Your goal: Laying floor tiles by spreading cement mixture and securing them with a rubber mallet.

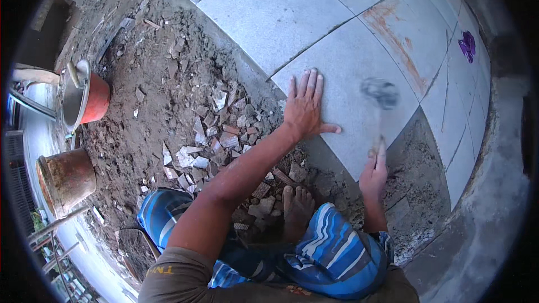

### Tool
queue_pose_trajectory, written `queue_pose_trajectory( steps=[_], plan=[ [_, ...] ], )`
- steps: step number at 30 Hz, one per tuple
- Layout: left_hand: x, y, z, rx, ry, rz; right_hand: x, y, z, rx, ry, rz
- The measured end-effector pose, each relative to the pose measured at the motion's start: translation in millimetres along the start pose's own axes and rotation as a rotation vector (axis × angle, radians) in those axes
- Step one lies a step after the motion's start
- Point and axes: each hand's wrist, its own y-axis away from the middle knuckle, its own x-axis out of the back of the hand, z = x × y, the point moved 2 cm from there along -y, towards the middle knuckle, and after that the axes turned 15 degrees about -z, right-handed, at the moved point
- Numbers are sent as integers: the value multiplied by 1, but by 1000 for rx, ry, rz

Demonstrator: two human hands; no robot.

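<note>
Beside the rubble (233, 132), at the edge of the tiled floor (269, 17), lies the tile (351, 73) being worked, one corner pointing toward the person. The left hand (304, 106) is open, palm down near its left side, thumb spread, probably to steady it. The right hand (375, 173) is closed around the handle of a mallet (380, 93), which reaches over the tile's right half, likely for tapping; its head is blurred, so contact cannot be told.

left hand (303, 105): flat, palm down, thumb splayed | left arm (241, 177): stretched forward | right hand (374, 175): curled in grip
</note>
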Motion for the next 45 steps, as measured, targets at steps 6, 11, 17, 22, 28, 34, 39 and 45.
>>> queue_pose_trajectory(
  steps=[6, 11, 17, 22, 28, 34, 39, 45],
  plan=[
    [10, -8, 10, 18, 6, -68, -8, -7, 3, -310, 264, -320],
    [6, -8, 23, -14, -89, -11, -2, 11, 4, 80, -57, 95],
    [10, -6, 33, 22, -155, -73, 24, 12, -4, -103, -102, 35],
    [5, -35, 33, -378, -171, -30, 28, 30, -10, 206, -170, 428],
    [6, -53, 61, -383, -182, -157, 38, 24, 57, -269, 299, 2],
    [12, -55, 68, -343, -212, -217, 34, 15, 72, -56, 75, 404],
    [26, -59, 76, -305, -247, -326, 40, 3, 71, -115, 113, 291],
    [37, -62, 88, -278, -267, -423, 44, -3, 61, -259, 145, 159]
  ],
)
